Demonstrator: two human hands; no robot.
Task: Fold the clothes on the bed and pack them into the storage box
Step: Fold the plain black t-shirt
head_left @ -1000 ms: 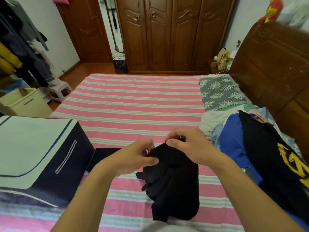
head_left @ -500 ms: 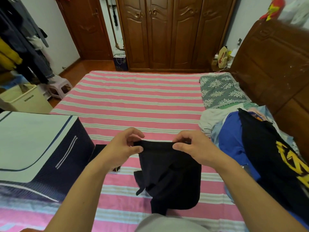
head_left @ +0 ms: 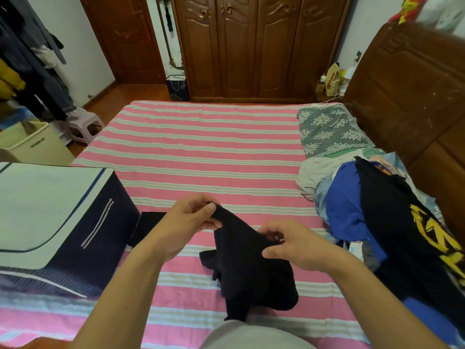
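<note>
Both hands hold a small black garment (head_left: 247, 268) up above the striped bed (head_left: 201, 152): the left hand (head_left: 187, 224) pinches its upper edge between thumb and fingers, and the right hand (head_left: 293, 248) pinches the cloth lower and nearer the body, so each grip is closed on fabric. The rest of it hangs crumpled toward the sheet. This looks like the straightening step, before any fold is made. Next, the edge likely needs pulling taut and the piece laying flat. The storage box (head_left: 60, 222) sits just to the left, lid on; a pile of unfolded clothes (head_left: 377, 222) waits on the right.
</note>
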